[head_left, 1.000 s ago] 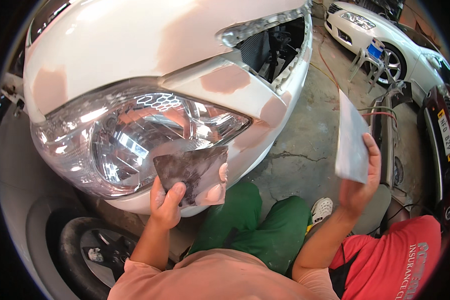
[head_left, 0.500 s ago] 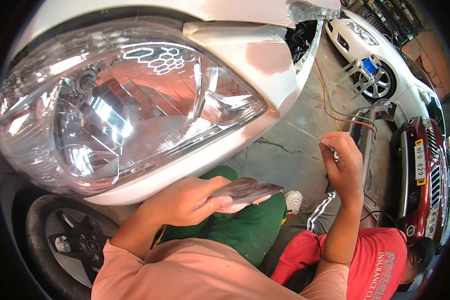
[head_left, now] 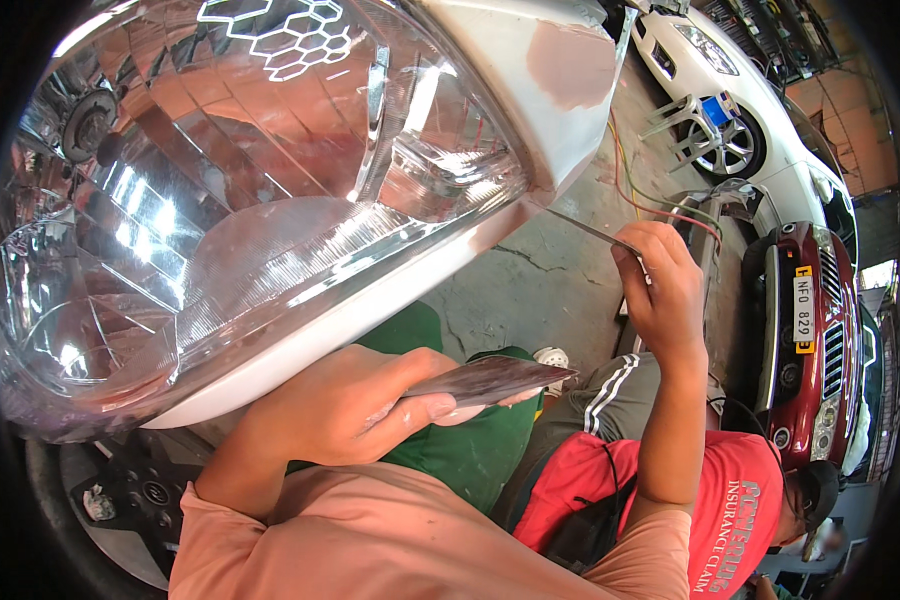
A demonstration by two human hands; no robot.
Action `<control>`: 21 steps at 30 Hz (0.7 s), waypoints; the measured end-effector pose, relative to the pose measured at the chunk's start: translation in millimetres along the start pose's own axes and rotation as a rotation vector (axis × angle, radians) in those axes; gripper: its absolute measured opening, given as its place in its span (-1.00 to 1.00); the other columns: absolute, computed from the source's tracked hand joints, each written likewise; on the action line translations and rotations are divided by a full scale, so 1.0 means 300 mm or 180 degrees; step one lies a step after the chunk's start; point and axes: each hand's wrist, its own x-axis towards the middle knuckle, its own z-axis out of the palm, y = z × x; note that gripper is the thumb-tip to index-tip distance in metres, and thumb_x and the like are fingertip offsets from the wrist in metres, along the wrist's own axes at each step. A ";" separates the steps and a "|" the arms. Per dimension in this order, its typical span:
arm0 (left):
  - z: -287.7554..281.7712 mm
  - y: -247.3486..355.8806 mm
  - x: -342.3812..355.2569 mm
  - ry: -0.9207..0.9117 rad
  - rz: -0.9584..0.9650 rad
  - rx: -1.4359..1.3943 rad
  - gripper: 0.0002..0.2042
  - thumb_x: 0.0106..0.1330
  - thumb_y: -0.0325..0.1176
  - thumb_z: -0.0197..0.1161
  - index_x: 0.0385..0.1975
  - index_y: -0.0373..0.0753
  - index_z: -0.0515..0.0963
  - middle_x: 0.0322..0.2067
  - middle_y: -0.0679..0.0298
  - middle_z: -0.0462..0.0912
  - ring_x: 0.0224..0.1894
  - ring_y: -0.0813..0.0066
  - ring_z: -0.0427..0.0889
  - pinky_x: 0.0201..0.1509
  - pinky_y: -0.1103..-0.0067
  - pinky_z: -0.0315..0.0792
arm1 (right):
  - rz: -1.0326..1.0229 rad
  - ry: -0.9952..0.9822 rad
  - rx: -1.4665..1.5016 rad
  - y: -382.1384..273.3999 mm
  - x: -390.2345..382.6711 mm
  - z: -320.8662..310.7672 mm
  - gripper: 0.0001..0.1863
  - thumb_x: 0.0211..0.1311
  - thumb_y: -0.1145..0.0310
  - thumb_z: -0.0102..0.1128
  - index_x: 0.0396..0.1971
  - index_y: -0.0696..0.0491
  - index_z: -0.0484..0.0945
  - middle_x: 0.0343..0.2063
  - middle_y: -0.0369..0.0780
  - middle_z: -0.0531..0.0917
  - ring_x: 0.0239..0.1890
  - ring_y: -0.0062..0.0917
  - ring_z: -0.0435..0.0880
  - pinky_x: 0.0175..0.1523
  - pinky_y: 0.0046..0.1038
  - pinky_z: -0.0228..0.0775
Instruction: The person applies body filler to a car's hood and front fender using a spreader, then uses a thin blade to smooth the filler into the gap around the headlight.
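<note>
My left hand (head_left: 355,405) is closed round a flat, dark brown plate (head_left: 490,378) with a worn surface, held almost level below the headlight. Pale smears mark the fingers. In my right hand (head_left: 660,290), pinched between thumb and fingers, is a thin putty knife (head_left: 585,226), seen edge-on. Its tip reaches the white car's body beside the headlight's pointed corner; I cannot tell whether it touches. The clear headlight (head_left: 270,220) fills the upper left. A beige-brown patch (head_left: 572,65) shows on the white body panel (head_left: 500,45) above the corner.
A person in a red shirt (head_left: 690,500) is close by at the lower right. Behind are a dark red car (head_left: 810,340), a white car (head_left: 760,120) and a small stool (head_left: 685,130). Hoses (head_left: 625,180) cross the floor. A black wheel (head_left: 120,500) lies at lower left.
My right hand has moved left, bringing the putty knife to the body by the headlight corner. The headlight appears larger and nearer. My left hand still holds the plate.
</note>
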 end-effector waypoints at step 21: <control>-0.001 0.003 0.008 -0.0010 0.0007 -0.0056 -0.79 0.53 -0.29 0.06 0.00 -0.23 0.51 -0.43 0.15 0.63 -0.44 0.13 0.63 -0.32 0.35 0.45 | 0.0172 0.0161 0.0300 0.026 -0.020 0.003 -0.85 0.19 0.62 0.29 -0.23 0.17 0.60 -0.28 -0.10 0.67 -0.23 -0.21 0.66 -0.08 -0.38 0.49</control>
